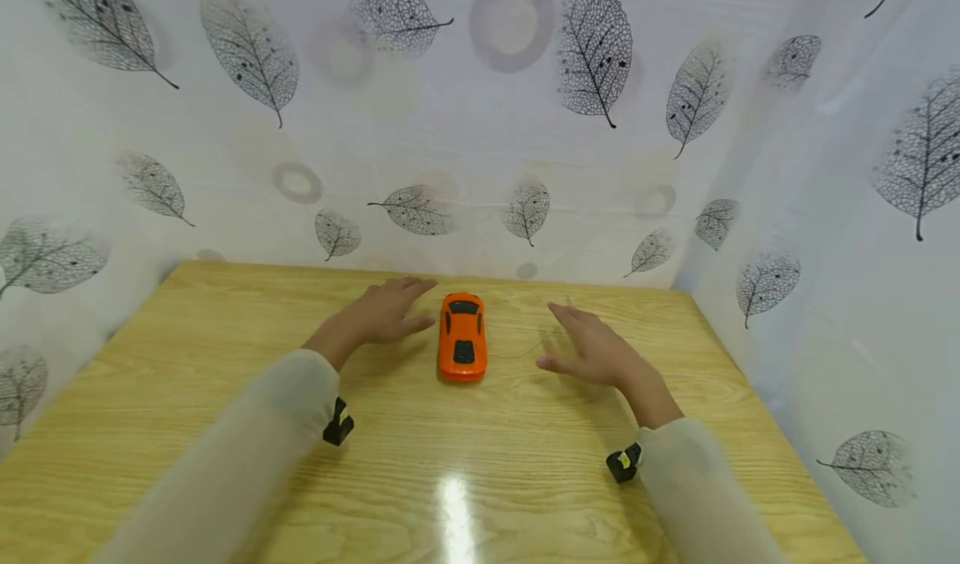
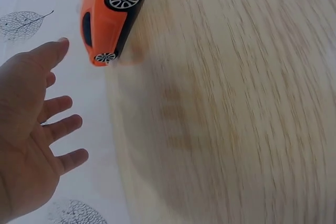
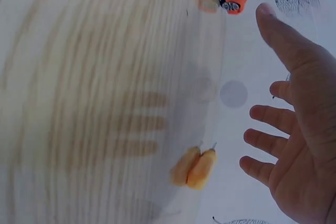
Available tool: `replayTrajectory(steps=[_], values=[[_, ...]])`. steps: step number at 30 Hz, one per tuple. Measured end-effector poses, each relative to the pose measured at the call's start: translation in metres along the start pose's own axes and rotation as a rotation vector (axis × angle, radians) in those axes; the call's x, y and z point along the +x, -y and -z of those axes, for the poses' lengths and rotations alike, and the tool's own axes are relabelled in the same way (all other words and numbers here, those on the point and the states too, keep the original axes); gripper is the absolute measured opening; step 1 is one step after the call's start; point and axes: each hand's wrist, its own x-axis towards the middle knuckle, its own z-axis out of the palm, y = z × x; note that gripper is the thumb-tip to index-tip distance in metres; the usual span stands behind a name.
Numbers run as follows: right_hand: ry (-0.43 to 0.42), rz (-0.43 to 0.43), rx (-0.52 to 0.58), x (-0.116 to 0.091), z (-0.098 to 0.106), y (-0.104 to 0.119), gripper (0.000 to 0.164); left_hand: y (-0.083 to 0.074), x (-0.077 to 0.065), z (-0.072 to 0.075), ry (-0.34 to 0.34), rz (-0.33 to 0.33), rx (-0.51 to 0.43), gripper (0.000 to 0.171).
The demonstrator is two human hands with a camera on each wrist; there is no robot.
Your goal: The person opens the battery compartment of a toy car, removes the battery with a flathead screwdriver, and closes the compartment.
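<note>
An orange toy car (image 1: pixel 462 337) with black windows sits on the wooden table, between the two hands. To its left is the left hand (image 1: pixel 382 310), fingers extended and thumb pointing toward the car, apart from it. On the other side, the right hand (image 1: pixel 592 347) has its fingers spread and holds nothing. Its thumb points toward the car across a wider gap. In the right wrist view, a small yellow-orange object (image 3: pixel 202 170) with a thin pointed tip is on the glossy table beyond the fingers, its reflection beside it. Its kind is unclear.
The wooden table (image 1: pixel 390 464) is glossy and reflects light near the front. A white curtain (image 1: pixel 465 131) with leaf prints hangs along its back and sides. Dark wrist cameras (image 1: pixel 338 422) are strapped under both sleeves.
</note>
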Motion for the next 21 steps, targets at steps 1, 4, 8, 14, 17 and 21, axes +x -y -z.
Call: replayTrajectory(steps=[1, 4, 8, 14, 17, 21], values=[[0.009, 0.006, 0.006, 0.002, 0.0, 0.003, 0.102, -0.001, 0.004, -0.002, 0.003, 0.002, -0.027, 0.068], [0.051, 0.002, 0.021, 0.007, -0.002, 0.014, 0.106, -0.002, 0.016, -0.008, 0.008, -0.006, -0.098, 0.066], [0.11, -0.009, 0.047, 0.015, -0.007, 0.026, 0.111, -0.003, 0.029, -0.014, 0.009, -0.034, -0.2, 0.064], [0.165, -0.004, 0.135, 0.026, -0.02, 0.042, 0.112, -0.01, 0.046, -0.022, -0.002, 0.006, -0.423, 0.061], [0.177, 0.011, 0.188, 0.032, -0.027, 0.049, 0.112, -0.01, 0.053, -0.024, -0.018, 0.017, -0.448, 0.057], [0.176, 0.001, 0.249, 0.037, -0.035, 0.055, 0.112, -0.008, 0.059, -0.028, -0.016, 0.032, -0.48, 0.051]])
